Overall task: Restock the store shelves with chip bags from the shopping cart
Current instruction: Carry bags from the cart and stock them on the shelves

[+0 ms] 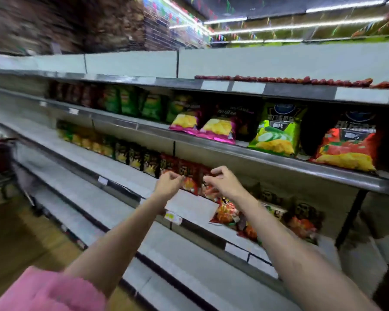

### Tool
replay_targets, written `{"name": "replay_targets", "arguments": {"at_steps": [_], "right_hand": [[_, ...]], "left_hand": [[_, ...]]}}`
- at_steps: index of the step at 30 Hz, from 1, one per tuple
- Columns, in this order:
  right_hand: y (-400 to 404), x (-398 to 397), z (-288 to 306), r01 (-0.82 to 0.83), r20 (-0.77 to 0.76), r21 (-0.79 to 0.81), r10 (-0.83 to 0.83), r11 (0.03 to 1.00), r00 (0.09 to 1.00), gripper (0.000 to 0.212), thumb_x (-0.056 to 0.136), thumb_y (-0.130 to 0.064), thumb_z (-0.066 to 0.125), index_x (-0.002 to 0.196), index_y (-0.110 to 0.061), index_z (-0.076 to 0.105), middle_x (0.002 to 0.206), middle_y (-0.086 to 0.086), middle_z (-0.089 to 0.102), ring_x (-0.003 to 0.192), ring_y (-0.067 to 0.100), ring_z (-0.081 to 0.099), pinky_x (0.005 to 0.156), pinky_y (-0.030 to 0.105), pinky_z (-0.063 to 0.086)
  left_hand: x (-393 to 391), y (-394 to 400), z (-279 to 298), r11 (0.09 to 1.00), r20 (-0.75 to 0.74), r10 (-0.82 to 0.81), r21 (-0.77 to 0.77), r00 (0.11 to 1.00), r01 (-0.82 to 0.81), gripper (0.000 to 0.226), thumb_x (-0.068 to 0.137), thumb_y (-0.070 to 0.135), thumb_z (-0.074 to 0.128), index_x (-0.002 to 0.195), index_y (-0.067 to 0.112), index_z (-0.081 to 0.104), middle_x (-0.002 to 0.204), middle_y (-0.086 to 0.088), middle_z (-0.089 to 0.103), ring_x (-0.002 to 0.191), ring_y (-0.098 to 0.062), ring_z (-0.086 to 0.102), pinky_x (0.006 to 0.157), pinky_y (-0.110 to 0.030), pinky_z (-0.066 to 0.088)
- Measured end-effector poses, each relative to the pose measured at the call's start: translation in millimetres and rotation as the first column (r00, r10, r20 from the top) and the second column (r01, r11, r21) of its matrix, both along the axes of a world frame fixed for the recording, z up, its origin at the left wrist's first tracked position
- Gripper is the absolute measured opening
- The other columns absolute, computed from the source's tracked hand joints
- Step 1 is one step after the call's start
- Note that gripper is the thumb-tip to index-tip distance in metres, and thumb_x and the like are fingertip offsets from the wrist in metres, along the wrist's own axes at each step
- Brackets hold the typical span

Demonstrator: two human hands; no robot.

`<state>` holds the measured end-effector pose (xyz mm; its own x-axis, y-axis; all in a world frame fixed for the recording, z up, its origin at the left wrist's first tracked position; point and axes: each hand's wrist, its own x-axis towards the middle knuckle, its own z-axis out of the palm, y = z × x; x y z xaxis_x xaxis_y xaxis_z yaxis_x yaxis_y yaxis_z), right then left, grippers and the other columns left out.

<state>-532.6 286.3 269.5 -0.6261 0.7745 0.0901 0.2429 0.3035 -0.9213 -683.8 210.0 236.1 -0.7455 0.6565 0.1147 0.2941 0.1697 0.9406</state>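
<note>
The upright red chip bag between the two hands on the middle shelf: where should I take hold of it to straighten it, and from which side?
Pinch the red chip bag by its flat top seam, coming from the aisle side. It stands upright facing out with neighbours tight on both sides, so only top and front are free. The left hand and right hand are already at that height.

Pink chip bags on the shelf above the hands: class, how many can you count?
2. One pink bag leans at the shelf edge, and a second pink bag sits just right of it, beside the green bag. More may be hidden behind them.
</note>
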Motion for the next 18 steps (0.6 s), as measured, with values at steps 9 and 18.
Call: {"name": "replay_targets", "arguments": {"at_steps": [9,18], "right_hand": [[-60.9,-187.6,-4.7,-0.299,0.037,-0.031,0.3,0.954,0.953,0.033,0.092,-0.015,0.059,0.119,-0.01,0.041,0.088,0.01,0.06,0.059,0.017,0.059,0.052,0.023,0.048],[-142.8,-407.3,-13.1,-0.495,0.011,-0.054,0.496,0.867,0.868,0.033,0.092,-0.022,0.06,0.118,-0.012,0.043,0.093,0.01,0.061,0.063,0.016,0.061,0.052,0.025,0.045]], "left_hand": [[-174.9,-99.4,-13.5,0.972,0.113,0.232,-0.002,0.966,-0.233,0.006,0.09,0.017,0.058,0.085,0.013,0.058,0.091,-0.011,0.063,0.088,-0.022,0.058,0.08,-0.034,0.047],[-363.7,-222.2,-10.6,0.891,0.125,0.45,0.002,0.884,-0.454,0.009,0.09,0.015,0.058,0.086,0.007,0.058,0.078,-0.01,0.059,0.076,-0.022,0.057,0.062,-0.028,0.042]]}}
